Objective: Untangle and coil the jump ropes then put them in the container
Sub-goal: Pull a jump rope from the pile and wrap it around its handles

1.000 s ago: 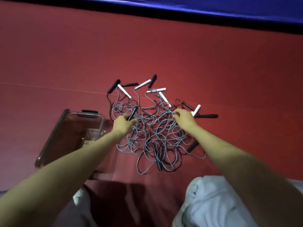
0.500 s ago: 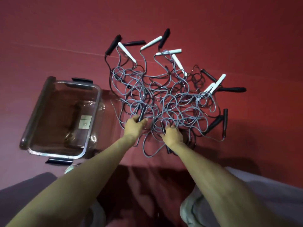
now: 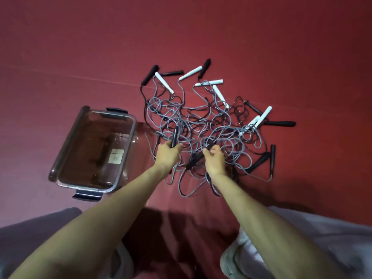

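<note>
- Ropes (image 3: 201, 125): one tangled heap of grey and black cord on the red mat (image 3: 261, 47), just right of the bin and wholly outside it.
- Bin (image 3: 67, 144): clear plastic, open at the top, standing on the mat. One dark clip (image 3: 116, 110) sits on its far end and another on its near end.
- Bin contents: a pale square label (image 3: 116, 158) on the base. The mat's red shows through the walls and floor of the bin.
- Gap: the heap's left cords lie close to the bin's right wall but do not cross its rim.
- Left hand (image 3: 167, 156): at the heap's near left edge, clenched round the lower end of a black handle (image 3: 175, 133). The handle sticks out of the fist and points away into the cords.
- Right hand (image 3: 215, 160): at the near middle of the heap, thumb and fingers curled on a second handle (image 3: 196, 160), also black, lying slantwise beside the palm. With the blur and crossing cords, this looks like a pinch on the handle itself, perhaps with cord caught in it.
- Hands are near each other, not touching.
- White handles (image 3: 190, 73): six, fanned along the far and right edges of the heap.
- Loose black handles (image 3: 279, 123): several at the far edge, one pointing right, and two at the near right.
- Foreground: both bare forearms, pale cloth over the knees, and a pale shoe (image 3: 231, 257) at lower right.
</note>
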Tool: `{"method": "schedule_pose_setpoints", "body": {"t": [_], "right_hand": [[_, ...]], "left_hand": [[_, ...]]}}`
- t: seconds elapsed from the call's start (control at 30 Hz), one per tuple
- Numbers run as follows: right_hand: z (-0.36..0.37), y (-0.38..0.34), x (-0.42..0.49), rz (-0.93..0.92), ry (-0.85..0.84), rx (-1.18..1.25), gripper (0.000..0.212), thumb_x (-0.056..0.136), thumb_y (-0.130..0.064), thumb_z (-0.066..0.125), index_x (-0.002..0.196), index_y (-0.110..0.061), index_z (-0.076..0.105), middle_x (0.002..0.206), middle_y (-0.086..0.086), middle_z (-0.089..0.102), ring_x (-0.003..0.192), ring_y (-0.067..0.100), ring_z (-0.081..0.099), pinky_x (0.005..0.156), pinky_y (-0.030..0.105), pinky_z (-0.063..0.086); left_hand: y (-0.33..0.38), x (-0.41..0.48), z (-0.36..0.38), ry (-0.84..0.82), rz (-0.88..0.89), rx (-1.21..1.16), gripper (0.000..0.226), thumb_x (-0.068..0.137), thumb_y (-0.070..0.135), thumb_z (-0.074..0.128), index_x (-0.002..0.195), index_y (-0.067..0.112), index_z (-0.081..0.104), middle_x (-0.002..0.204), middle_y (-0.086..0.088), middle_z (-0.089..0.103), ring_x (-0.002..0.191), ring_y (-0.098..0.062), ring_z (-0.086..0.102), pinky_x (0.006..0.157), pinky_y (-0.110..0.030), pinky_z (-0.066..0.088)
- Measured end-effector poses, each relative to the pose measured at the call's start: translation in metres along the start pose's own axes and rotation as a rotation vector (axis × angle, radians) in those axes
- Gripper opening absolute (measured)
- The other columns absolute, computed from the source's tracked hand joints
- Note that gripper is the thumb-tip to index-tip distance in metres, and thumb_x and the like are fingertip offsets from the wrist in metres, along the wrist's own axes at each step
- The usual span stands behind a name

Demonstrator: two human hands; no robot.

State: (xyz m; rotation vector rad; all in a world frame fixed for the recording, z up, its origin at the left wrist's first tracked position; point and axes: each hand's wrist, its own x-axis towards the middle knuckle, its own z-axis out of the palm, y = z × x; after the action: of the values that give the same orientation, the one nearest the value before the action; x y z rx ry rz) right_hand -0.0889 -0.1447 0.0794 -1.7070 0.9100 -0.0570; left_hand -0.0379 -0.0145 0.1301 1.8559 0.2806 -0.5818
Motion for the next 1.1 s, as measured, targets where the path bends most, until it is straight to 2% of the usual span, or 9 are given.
{"method": "schedule_pose_setpoints", "body": {"t": [0.13, 0.23, 0.47, 0.67, 0.73, 0.83, 0.9, 1.0, 1.1], "right_hand": [[-0.033, -0.068, -0.023, -0.089, -0.06, 0.072, 0.003, 0.1, -0.018, 0.048, 0.1, -0.017, 0.045, 0.081, -0.007, 0.045, 0.074, 0.015, 0.047, 0.074, 0.036, 0.044], [-0.072, -0.131, -0.042, -0.275, -0.132, 0.026, 0.011, 0.1, -0.012, 0.046, 0.108, -0.017, 0.051, 0.077, -0.01, 0.043, 0.069, 0.007, 0.043, 0.063, 0.022, 0.036], [-0.144, -0.262, -0.089, -0.531, -0.142, -0.053, 0.026, 0.098, -0.006, 0.044, 0.12, -0.011, 0.057, 0.087, 0.007, 0.06, 0.067, 0.013, 0.053, 0.069, 0.024, 0.045], [-0.181, -0.328, -0.13, -0.805, -0.114, 0.078, 0.024, 0.102, -0.014, 0.043, 0.12, -0.028, 0.048, 0.079, -0.001, 0.056, 0.045, 0.005, 0.051, 0.046, 0.021, 0.046], [-0.182, -0.321, -0.124, -0.747, -0.123, -0.126, 0.017, 0.102, -0.019, 0.042, 0.116, -0.025, 0.051, 0.075, 0.0, 0.056, 0.039, 0.004, 0.046, 0.041, 0.019, 0.039], [-0.176, -0.284, -0.109, -0.393, -0.287, -0.62, 0.018, 0.101, -0.023, 0.047, 0.088, -0.012, 0.055, 0.067, 0.004, 0.053, 0.043, 0.01, 0.044, 0.042, 0.021, 0.036], [-0.173, -0.263, -0.101, -0.279, -0.345, -0.472, 0.015, 0.1, -0.017, 0.049, 0.086, -0.011, 0.05, 0.068, 0.003, 0.05, 0.048, 0.011, 0.041, 0.042, 0.021, 0.034], [-0.165, -0.247, -0.098, -0.298, -0.379, -0.12, 0.006, 0.1, -0.013, 0.048, 0.095, -0.011, 0.049, 0.078, 0.005, 0.054, 0.05, 0.009, 0.046, 0.041, 0.018, 0.04], [-0.152, -0.238, -0.101, -0.284, -0.45, 0.124, 0.011, 0.1, -0.017, 0.05, 0.107, -0.009, 0.055, 0.096, 0.011, 0.061, 0.073, 0.016, 0.064, 0.066, 0.028, 0.059]], "left_hand": [[0.046, -0.027, -0.017, -0.079, 0.054, -0.038, 0.017, 0.092, 0.003, 0.046, 0.079, 0.012, 0.049, 0.06, -0.001, 0.04, 0.052, -0.015, 0.034, 0.047, -0.024, 0.028], [0.081, -0.053, -0.031, -0.127, 0.196, -0.026, 0.019, 0.095, 0.005, 0.049, 0.08, 0.015, 0.055, 0.063, -0.001, 0.048, 0.055, -0.014, 0.04, 0.054, -0.027, 0.032], [0.162, -0.116, -0.075, -0.131, 0.439, -0.074, 0.015, 0.097, 0.007, 0.052, 0.112, 0.008, 0.056, 0.073, -0.003, 0.053, 0.055, -0.012, 0.045, 0.046, -0.018, 0.038], [0.213, -0.151, -0.101, -0.077, 0.556, -0.191, 0.011, 0.096, 0.01, 0.056, 0.096, 0.015, 0.047, 0.087, -0.008, 0.055, 0.065, -0.012, 0.052, 0.05, -0.021, 0.045], [0.218, -0.155, -0.102, -0.092, 0.537, -0.184, 0.013, 0.096, 0.011, 0.057, 0.09, 0.017, 0.047, 0.082, -0.007, 0.056, 0.065, -0.014, 0.052, 0.054, -0.025, 0.045], [0.215, -0.156, -0.099, -0.124, 0.484, -0.231, 0.006, 0.096, 0.009, 0.057, 0.096, 0.006, 0.052, 0.078, -0.006, 0.054, 0.061, -0.012, 0.054, 0.047, -0.018, 0.046], [0.208, -0.152, -0.094, -0.149, 0.425, -0.283, 0.008, 0.096, 0.008, 0.056, 0.101, 0.002, 0.053, 0.069, -0.003, 0.053, 0.046, -0.005, 0.053, 0.04, -0.014, 0.041], [0.195, -0.137, -0.086, -0.243, 0.311, -0.334, 0.013, 0.093, 0.008, 0.06, 0.106, 0.004, 0.058, 0.061, 0.002, 0.055, 0.043, -0.003, 0.05, 0.05, -0.02, 0.043], [0.187, -0.128, -0.074, -0.358, 0.261, -0.344, 0.01, 0.09, 0.007, 0.063, 0.101, 0.008, 0.062, 0.068, 0.001, 0.059, 0.049, -0.005, 0.055, 0.058, -0.023, 0.051]]}}
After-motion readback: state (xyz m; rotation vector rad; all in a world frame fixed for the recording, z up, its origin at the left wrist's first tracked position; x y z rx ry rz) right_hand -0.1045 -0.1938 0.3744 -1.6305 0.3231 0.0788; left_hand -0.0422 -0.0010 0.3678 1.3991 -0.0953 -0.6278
